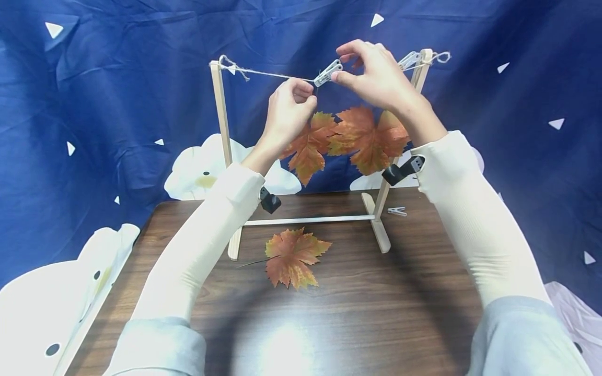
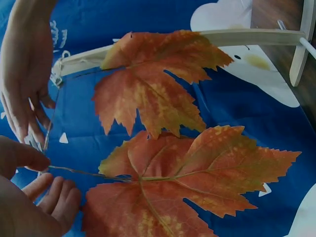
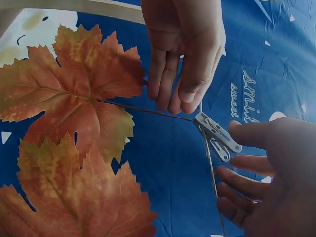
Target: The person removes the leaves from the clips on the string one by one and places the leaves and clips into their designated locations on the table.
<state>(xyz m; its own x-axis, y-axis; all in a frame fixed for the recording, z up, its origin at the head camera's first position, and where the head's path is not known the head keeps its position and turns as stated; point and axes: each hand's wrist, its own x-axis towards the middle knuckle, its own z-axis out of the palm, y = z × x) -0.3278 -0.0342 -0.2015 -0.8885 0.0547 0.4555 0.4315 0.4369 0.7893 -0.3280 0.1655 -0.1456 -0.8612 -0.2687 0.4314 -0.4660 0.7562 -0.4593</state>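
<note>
A pale clothespin (image 1: pixel 327 73) grips the string (image 1: pixel 277 74) and the stem (image 3: pixel 148 111) of an orange-yellow maple leaf (image 1: pixel 308 143). My right hand (image 1: pixel 376 73) is around the clothespin's handle ends, thumb and fingers spread apart. Just left of the clothespin, my left hand (image 1: pixel 289 107) is beside the string and stem with loosely bent fingers. In the right wrist view the stem runs uncovered past the left fingertips. A second maple leaf (image 1: pixel 369 137) hangs to the right, partly behind my right forearm. Another clothespin (image 1: pixel 409 61) sits on the string near the right post.
The string spans a wooden frame, tied to its left post (image 1: pixel 221 112) and right post (image 1: pixel 382 196). A third maple leaf (image 1: pixel 293 258) lies on the brown table (image 1: pixel 367 308) in front of the frame. A loose clothespin (image 1: pixel 397 211) lies by the right foot.
</note>
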